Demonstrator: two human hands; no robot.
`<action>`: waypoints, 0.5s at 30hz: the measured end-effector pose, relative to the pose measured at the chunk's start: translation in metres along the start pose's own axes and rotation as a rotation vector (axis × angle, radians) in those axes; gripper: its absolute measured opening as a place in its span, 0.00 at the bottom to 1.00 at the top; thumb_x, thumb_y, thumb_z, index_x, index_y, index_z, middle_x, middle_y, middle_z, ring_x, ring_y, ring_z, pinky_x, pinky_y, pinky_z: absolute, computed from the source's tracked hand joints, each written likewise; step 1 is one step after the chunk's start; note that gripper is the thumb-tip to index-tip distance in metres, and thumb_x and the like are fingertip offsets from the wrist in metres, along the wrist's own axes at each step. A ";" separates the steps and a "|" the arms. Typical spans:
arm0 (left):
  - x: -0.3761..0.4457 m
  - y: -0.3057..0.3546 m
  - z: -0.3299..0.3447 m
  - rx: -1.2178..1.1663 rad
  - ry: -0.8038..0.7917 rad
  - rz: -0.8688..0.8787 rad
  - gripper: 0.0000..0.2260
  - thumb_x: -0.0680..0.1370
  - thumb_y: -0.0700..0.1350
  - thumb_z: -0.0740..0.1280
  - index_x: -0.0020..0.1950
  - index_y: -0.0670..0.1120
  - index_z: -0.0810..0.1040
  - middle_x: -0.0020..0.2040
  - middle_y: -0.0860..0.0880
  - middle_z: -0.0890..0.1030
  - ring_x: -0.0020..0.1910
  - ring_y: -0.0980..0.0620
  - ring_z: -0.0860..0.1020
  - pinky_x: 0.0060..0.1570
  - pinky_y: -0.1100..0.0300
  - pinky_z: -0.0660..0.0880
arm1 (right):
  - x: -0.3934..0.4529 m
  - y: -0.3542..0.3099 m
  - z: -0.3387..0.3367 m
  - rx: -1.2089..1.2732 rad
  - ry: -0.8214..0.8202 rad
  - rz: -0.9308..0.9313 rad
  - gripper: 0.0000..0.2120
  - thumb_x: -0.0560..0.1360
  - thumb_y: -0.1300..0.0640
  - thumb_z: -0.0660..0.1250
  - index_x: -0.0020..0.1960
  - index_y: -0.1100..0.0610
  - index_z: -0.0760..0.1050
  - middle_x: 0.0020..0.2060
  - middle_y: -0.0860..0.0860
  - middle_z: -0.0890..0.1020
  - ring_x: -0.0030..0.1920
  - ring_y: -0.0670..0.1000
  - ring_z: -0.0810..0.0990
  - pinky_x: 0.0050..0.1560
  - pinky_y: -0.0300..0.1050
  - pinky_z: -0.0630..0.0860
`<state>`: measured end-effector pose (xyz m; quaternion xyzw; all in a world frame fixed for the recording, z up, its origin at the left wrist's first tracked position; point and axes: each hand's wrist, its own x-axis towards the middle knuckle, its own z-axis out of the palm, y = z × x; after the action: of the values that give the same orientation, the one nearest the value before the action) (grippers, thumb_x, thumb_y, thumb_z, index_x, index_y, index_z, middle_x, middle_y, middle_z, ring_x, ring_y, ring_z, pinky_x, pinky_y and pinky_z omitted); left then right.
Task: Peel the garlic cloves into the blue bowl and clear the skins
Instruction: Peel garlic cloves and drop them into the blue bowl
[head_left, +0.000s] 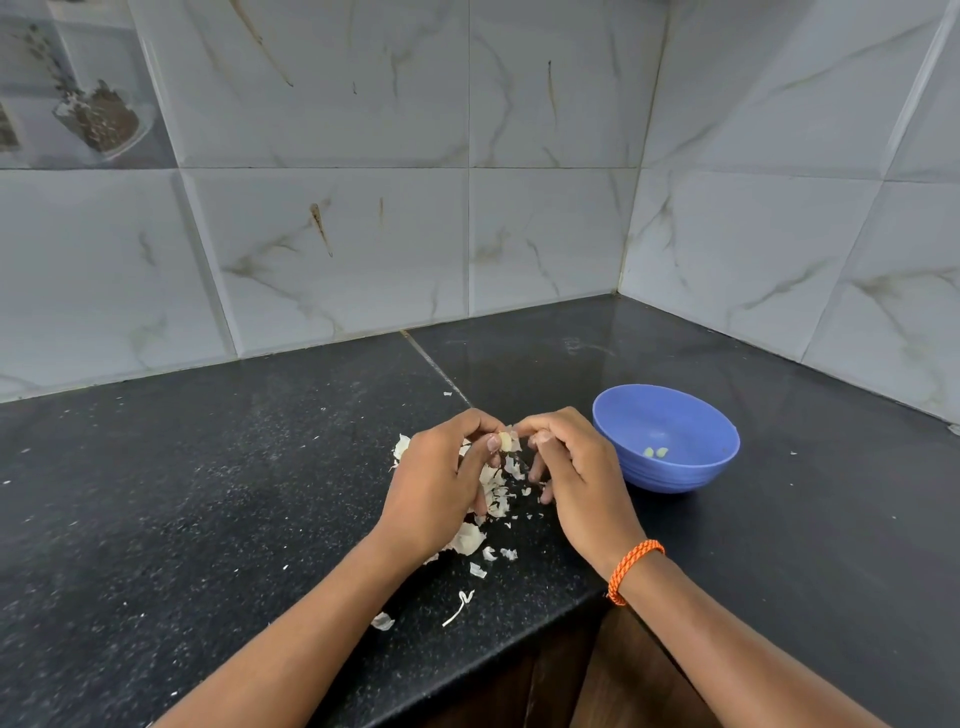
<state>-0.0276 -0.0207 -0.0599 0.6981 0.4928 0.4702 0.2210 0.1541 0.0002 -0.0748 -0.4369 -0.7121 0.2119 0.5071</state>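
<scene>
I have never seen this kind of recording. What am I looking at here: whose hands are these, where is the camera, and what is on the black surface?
There is no machine here. A person works with two bare hands, and the one picture comes from a wide-angle camera worn on the person's head, looking forward and down. That is why the arms enter from the bottom edge.

The left hand and the right hand meet over a black counter in a tiled corner. Between them they pinch a small garlic clove, which they seem to be peeling. The right wrist wears an orange thread band.

Under and around the hands lie loose white garlic skins. To the right stands a blue bowl, apart from the hands, with a few small pale pieces inside, probably peeled cloves.
</scene>
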 end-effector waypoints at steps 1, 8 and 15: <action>0.000 -0.001 0.000 0.013 0.013 -0.001 0.08 0.88 0.47 0.65 0.55 0.54 0.83 0.42 0.57 0.83 0.26 0.50 0.83 0.30 0.54 0.77 | 0.000 -0.002 0.000 0.005 0.004 -0.003 0.13 0.87 0.59 0.60 0.56 0.49 0.83 0.48 0.42 0.79 0.42 0.51 0.82 0.41 0.53 0.82; 0.002 -0.002 -0.001 0.055 0.056 -0.001 0.09 0.87 0.48 0.68 0.50 0.56 0.85 0.39 0.53 0.85 0.27 0.53 0.84 0.35 0.58 0.74 | 0.001 -0.011 -0.001 -0.055 0.043 -0.049 0.04 0.83 0.52 0.71 0.52 0.48 0.84 0.49 0.43 0.79 0.50 0.46 0.81 0.48 0.35 0.77; 0.000 0.001 -0.001 0.029 0.086 -0.022 0.08 0.85 0.47 0.71 0.52 0.56 0.89 0.34 0.54 0.86 0.28 0.53 0.83 0.31 0.59 0.77 | -0.001 -0.009 0.003 -0.046 0.024 -0.094 0.04 0.81 0.53 0.72 0.49 0.52 0.80 0.48 0.44 0.79 0.47 0.48 0.82 0.44 0.37 0.79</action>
<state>-0.0279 -0.0209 -0.0584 0.6749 0.5163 0.4899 0.1945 0.1476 -0.0048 -0.0693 -0.4170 -0.7305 0.1663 0.5146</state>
